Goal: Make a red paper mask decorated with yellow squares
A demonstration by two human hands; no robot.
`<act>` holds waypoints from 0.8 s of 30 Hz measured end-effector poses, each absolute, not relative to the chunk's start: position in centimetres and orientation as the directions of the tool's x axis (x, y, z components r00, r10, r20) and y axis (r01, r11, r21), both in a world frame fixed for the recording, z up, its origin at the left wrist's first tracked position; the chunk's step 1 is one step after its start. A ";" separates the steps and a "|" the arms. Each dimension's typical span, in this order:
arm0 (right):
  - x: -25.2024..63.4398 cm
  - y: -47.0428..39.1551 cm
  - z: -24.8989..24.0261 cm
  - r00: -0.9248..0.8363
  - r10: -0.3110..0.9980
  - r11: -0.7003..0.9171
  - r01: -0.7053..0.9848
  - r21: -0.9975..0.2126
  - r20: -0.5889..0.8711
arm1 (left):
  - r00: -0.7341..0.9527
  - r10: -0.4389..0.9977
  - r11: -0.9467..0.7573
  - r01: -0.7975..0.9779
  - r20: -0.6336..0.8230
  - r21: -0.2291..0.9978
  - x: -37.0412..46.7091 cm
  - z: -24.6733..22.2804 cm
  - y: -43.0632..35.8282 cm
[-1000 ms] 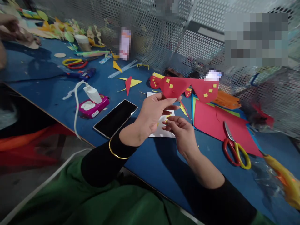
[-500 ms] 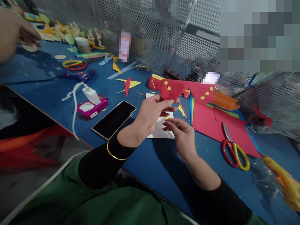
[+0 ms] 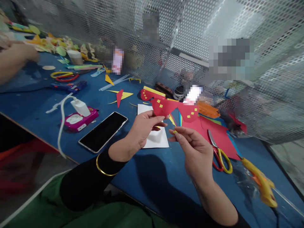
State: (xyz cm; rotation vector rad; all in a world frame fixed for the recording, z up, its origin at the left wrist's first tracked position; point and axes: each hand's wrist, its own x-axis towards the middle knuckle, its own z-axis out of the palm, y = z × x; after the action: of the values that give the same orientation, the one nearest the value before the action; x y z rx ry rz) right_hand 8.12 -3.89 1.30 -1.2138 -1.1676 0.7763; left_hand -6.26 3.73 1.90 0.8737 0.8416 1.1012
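My left hand (image 3: 143, 128) pinches the lower edge of a red paper cutout (image 3: 163, 107), shaped like a pair of glasses or a mask and dotted with small yellow squares. To its right, my right hand (image 3: 193, 142) holds a tiny yellow paper piece (image 3: 175, 131) between thumb and forefinger, apart from the cutout. Below both hands lies a white sheet (image 3: 158, 141), partly covered by the left hand. Behind the cutout rests a similar red piece with yellow squares (image 3: 144, 95).
Red and yellow scissors (image 3: 219, 155) lie on red paper sheets (image 3: 204, 128) at right, beside a yellow glue gun (image 3: 260, 182). At left are a black phone (image 3: 104, 131), a magenta power socket (image 3: 80, 120) and a blue glue gun (image 3: 68, 87). Another person's hand (image 3: 23, 55) works far left.
My right hand has moved right, away from the left, and the yellow piece now shows in its fingertips. The view has shifted. The other person's hand has lowered.
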 end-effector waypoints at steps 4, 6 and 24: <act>9.5 -4.9 1.6 0.309 0.840 0.340 0.342 -0.876 0.446 | 0.235 0.959 0.233 -0.344 -0.157 0.910 -6.1 1.8 3.8; 10.3 -5.3 1.3 0.302 0.761 0.379 0.511 -0.771 0.574 | 0.229 0.959 0.237 -0.329 -0.166 0.914 -6.0 1.8 3.9; 11.4 -6.0 -0.6 0.207 0.743 0.264 0.783 -0.563 0.636 | 0.361 0.904 0.339 -0.275 -0.230 0.900 -4.4 1.1 2.1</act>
State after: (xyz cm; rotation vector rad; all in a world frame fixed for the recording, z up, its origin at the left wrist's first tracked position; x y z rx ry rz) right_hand 11.44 -5.99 -0.57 -1.4756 -1.5314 -0.0502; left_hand -4.36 2.07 1.11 0.8917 0.8614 0.9060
